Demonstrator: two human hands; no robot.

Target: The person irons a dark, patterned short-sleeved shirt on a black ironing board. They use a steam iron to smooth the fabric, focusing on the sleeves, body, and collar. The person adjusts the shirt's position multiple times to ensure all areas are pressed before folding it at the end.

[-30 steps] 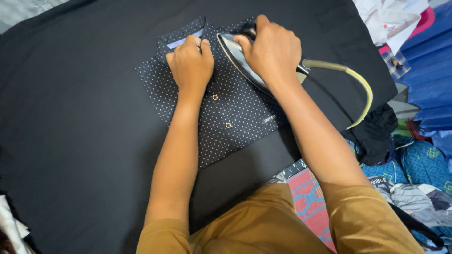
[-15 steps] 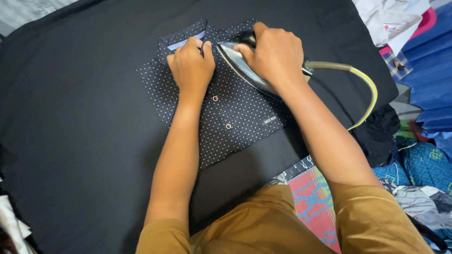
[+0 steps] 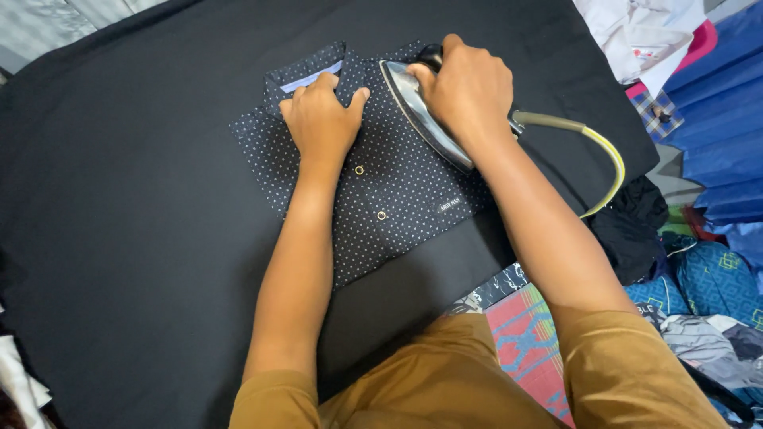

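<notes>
Fingers of the right hand (image 3: 469, 91) are clenched around the handle of the iron (image 3: 425, 111), which is mostly hidden under the palm. Its polished soleplate is tilted up on edge, facing left toward the other hand, with the lower edge touching the shirt (image 3: 397, 183). A grey and yellow cord (image 3: 600, 155) leaves the iron's rear and loops down to the right across the cloth (image 3: 135, 238).

Fingers of the left hand (image 3: 322, 119) are loosely curled, grasping nothing, knuckles and tips pressed down on the shirt just below the collar (image 3: 310, 75). Thumb points right, toward the iron, close to the soleplate but apart from it.

Shirt is dark navy with small white dots, folded into a compact rectangle, lying slightly askew near the far middle of the cloth. Collar is at the far end, showing a pale blue inner band. Two small metal snaps (image 3: 359, 170) run down the front; a small label sits near the lower right corner.

Cloth is black and covers the whole work surface. Clothes pile (image 3: 699, 262) lies along the right edge, in blue, white, black and patterned fabrics. Both sleeves of the person are mustard brown.
</notes>
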